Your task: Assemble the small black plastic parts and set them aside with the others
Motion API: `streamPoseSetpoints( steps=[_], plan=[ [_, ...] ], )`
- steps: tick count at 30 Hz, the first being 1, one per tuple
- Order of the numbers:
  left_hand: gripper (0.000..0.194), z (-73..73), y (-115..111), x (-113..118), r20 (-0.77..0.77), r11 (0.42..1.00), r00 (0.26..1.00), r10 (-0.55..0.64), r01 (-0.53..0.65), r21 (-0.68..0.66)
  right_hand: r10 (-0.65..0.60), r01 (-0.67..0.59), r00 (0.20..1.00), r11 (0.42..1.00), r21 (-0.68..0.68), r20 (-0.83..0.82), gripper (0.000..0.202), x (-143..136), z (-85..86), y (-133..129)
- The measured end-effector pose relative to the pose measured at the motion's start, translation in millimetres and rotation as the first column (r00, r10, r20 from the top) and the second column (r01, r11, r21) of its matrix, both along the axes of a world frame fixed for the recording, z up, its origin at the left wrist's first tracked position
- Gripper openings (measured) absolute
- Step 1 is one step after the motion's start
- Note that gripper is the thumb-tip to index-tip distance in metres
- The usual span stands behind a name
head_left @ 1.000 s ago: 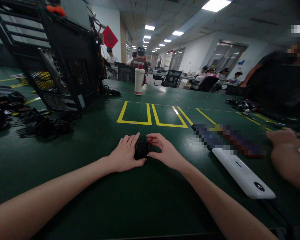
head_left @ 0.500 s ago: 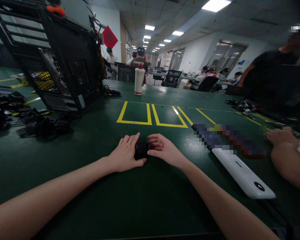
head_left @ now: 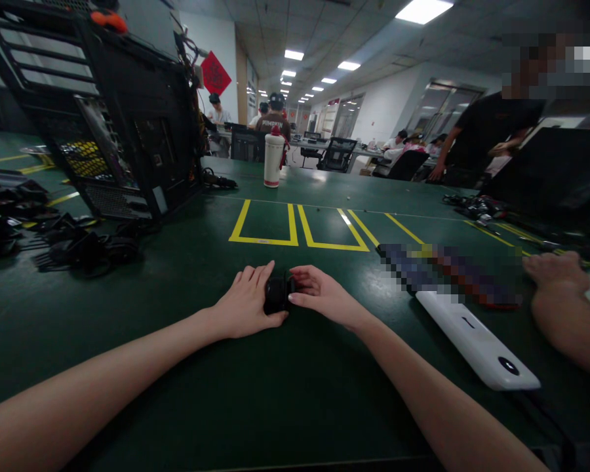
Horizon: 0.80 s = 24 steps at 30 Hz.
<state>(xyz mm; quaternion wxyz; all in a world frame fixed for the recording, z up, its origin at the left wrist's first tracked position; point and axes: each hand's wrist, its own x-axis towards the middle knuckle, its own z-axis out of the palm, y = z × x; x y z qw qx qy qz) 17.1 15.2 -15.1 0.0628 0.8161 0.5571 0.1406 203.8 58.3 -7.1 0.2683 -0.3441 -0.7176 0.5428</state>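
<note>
A small glossy black plastic part rests on the green tabletop between my hands; its exact kind I cannot make out. My left hand lies low on the table with fingers and thumb around the part's left side, steadying it. From the right, my right hand has its thumb and curled fingers at a raised upright edge of the same part. Some of the part is hidden behind my left fingers.
An open black computer case stands at left, beside piled black parts. Yellow tape outlines and a white bottle lie ahead. At right are a white device and another person's forearm.
My right fingers have shifted very slightly at the black part's edge; my left hand stays put. In the background at right, a standing person has moved leftward.
</note>
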Motion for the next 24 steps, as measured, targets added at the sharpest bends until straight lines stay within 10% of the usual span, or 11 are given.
streamPoseSetpoints(
  steps=[13,24],
  plan=[
    [0.087,0.1,-0.3,-1.4,-0.007,1.0,1.0,-0.017,0.017,0.0,-0.012,-0.013,0.995,0.966,0.257,0.098,0.054,0.2,10.1,-10.6],
    [0.088,0.0,-0.2,-0.7,-0.023,1.0,1.0,0.001,-0.001,0.006,-0.02,0.017,0.998,0.999,0.05,0.057,0.039,-0.6,0.1,0.1]
  ],
)
